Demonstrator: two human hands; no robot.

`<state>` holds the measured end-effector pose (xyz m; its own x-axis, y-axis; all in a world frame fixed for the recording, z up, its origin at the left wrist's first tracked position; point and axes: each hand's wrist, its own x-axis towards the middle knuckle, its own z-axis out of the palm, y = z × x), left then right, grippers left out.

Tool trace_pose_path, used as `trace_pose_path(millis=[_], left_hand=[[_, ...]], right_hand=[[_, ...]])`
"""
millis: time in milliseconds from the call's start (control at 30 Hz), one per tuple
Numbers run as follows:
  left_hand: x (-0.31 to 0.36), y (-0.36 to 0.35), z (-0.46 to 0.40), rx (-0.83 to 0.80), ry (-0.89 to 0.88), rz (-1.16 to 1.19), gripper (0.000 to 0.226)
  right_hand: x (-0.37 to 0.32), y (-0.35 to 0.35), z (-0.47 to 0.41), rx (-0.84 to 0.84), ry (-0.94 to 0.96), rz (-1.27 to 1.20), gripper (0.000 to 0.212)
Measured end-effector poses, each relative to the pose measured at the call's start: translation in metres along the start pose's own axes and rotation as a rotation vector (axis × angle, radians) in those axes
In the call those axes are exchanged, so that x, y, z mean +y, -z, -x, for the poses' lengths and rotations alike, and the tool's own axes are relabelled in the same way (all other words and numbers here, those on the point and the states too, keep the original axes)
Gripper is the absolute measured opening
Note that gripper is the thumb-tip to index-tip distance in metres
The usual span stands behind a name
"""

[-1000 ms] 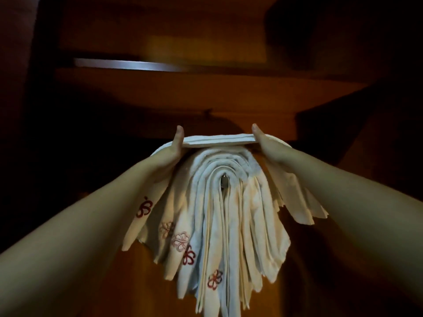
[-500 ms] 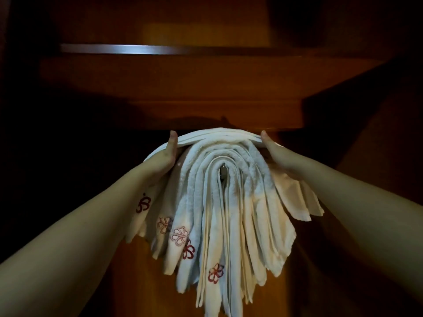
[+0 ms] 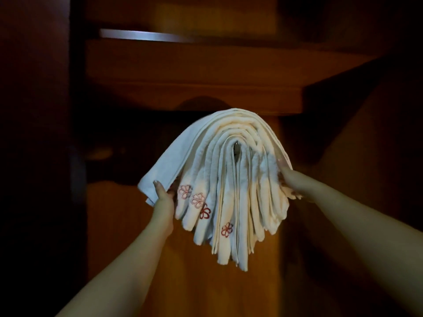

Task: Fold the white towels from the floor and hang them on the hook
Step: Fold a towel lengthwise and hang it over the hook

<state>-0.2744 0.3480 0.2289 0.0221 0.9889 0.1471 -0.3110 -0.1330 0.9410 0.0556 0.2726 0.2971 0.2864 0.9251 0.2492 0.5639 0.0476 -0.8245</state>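
Several folded white towels (image 3: pixel 231 191) with red flower embroidery hang draped over a metal hook (image 3: pixel 236 150), only a glint of which shows in the gap at the fold. The outermost towel (image 3: pixel 183 147) lies over the top of the stack. My left hand (image 3: pixel 163 197) grips its lower left end, thumb on the outside. My right hand (image 3: pixel 291 181) holds the towel's right end against the stack; its fingers are hidden behind the cloth.
A wooden shelf (image 3: pixel 194 74) juts out just above the towels, with a pale strip (image 3: pixel 142 37) on its top edge. A wooden panel (image 3: pixel 183 259) stands behind the towels. Dark walls close in on both sides.
Both hands slid down from the top of the stack to the two ends of the top towel, which now drapes fully over the others.
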Motion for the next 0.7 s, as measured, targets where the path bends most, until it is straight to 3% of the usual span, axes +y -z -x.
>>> trace_pose_path(millis=[133, 233, 300, 500, 700], left_hand=[[-0.018, 0.012, 0.031, 0.012, 0.001, -0.165, 0.098], [-0.029, 0.03, 0.065, -0.013, -0.009, -0.283, 0.061], [-0.032, 0.036, 0.087, -0.061, -0.039, -0.411, 0.049], [-0.061, 0.037, 0.17, -0.335, -0.067, -0.773, 0.039], [-0.116, 0.016, 0.239, -0.663, -0.085, -1.056, 0.05]], right_hand=[[0.015, -0.018, 0.033, 0.029, -0.074, 0.058, 0.086], [0.025, -0.034, 0.079, 0.027, -0.077, 0.166, 0.077], [0.032, -0.044, 0.109, 0.013, -0.068, 0.235, 0.068], [0.056, -0.076, 0.208, 0.022, -0.085, 0.416, 0.051], [0.115, -0.086, 0.328, -0.004, -0.078, 0.525, 0.058]])
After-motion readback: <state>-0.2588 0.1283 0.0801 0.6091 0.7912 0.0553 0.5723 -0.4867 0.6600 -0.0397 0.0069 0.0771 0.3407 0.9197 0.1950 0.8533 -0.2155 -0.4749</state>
